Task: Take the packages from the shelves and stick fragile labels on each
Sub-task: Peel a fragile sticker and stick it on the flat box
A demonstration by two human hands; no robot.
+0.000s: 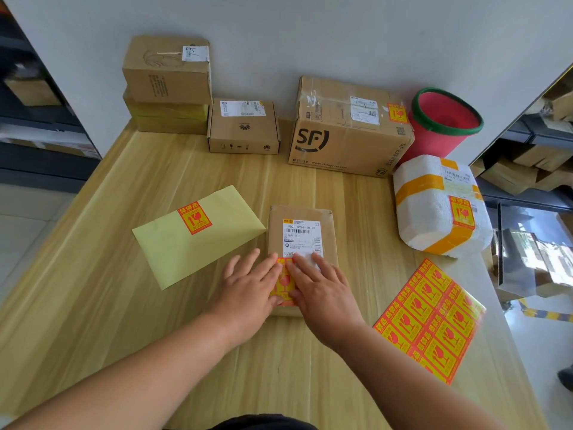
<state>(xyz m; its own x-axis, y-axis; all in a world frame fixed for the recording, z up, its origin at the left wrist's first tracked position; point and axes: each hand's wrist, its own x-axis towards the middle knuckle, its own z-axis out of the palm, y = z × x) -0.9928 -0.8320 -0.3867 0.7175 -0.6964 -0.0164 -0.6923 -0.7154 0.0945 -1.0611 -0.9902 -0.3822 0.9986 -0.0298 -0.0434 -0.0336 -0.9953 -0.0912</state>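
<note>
A small flat brown package [328, 225] with a white shipping label lies in the middle of the wooden table [93, 305]. A red and yellow fragile label [284, 283] sits on its near end. My left hand [248, 293] and my right hand [319, 287] both press flat on that label with straight fingers. A sheet of fragile labels [431, 318] lies to the right. A yellow-green envelope [198, 234], a white foam box [440, 203] and an SF carton [347, 128] each carry a fragile label.
Against the back wall stand two stacked brown boxes [167, 85] and a small brown box [245, 125]. A red bucket with a green rim [443, 122] stands at the back right. Shelves with packages [521, 169] flank the table on both sides.
</note>
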